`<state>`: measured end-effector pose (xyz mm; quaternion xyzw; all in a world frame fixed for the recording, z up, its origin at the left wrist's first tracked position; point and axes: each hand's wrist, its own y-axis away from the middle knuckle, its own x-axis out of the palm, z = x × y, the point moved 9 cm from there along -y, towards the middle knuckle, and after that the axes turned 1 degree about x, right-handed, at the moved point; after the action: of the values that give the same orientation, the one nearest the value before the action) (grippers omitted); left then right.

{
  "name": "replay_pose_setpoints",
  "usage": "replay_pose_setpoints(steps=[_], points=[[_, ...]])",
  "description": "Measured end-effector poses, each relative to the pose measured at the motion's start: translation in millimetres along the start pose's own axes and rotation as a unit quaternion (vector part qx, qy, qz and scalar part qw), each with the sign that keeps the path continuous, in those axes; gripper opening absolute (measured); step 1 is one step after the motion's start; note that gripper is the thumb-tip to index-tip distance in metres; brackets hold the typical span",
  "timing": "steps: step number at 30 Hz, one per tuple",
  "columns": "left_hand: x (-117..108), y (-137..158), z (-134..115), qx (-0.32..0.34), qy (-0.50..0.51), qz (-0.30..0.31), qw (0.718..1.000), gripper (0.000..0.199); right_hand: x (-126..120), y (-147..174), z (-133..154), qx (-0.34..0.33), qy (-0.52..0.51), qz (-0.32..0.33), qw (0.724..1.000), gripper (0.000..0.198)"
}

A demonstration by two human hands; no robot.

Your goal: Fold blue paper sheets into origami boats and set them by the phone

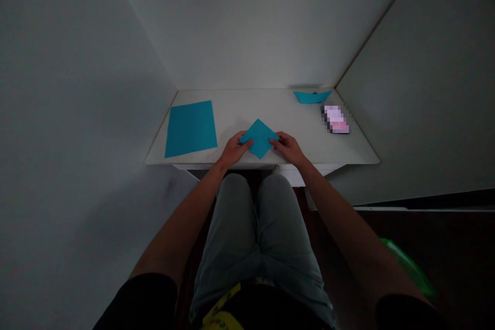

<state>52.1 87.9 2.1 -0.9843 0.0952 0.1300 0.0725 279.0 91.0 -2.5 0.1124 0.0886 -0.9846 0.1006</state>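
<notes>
A folded piece of blue paper [260, 136], shaped like a diamond, is held between both hands above the front part of the white table. My left hand [235, 147] pinches its left corner, thumb on top and fingers behind. On the opposite side, my right hand [288, 147] grips the right corner in the same way. One point of the diamond faces the far wall and the other faces me. The fingers behind the paper are partly hidden.
A flat sheet of blue paper [191, 129] lies at the table's left. At the back right stands a folded blue paper boat [312, 97], with a pixelated phone [336, 119] in front of it. Walls border the white table [247, 100] at the left, back and right.
</notes>
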Motion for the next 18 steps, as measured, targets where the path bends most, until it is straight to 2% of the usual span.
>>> replay_pose_setpoints(steps=[5,8,11,14,16,18], points=[[-2,-1,-3,0.008,0.011,-0.006,1.0,0.026,0,-2,1,-0.014,-0.025,-0.008,1.0,0.041],[-2,0,-8,0.018,0.011,0.004,1.0,0.027,-5,1,8,-0.032,0.0,-0.003,0.999,0.032],[-2,2,-10,0.01,-0.008,0.017,1.0,0.03,-8,4,10,-0.023,0.023,0.001,0.999,0.033],[0,3,-8,0.005,-0.015,0.018,1.0,0.022,-5,6,8,-0.014,0.03,0.006,0.999,0.031],[1,2,-5,0.002,-0.017,0.007,1.0,0.02,-2,6,9,-0.022,0.038,-0.004,0.999,0.031],[-1,1,-1,-0.001,-0.011,-0.017,1.0,0.027,-3,5,12,-0.043,0.055,-0.033,0.997,0.035]])
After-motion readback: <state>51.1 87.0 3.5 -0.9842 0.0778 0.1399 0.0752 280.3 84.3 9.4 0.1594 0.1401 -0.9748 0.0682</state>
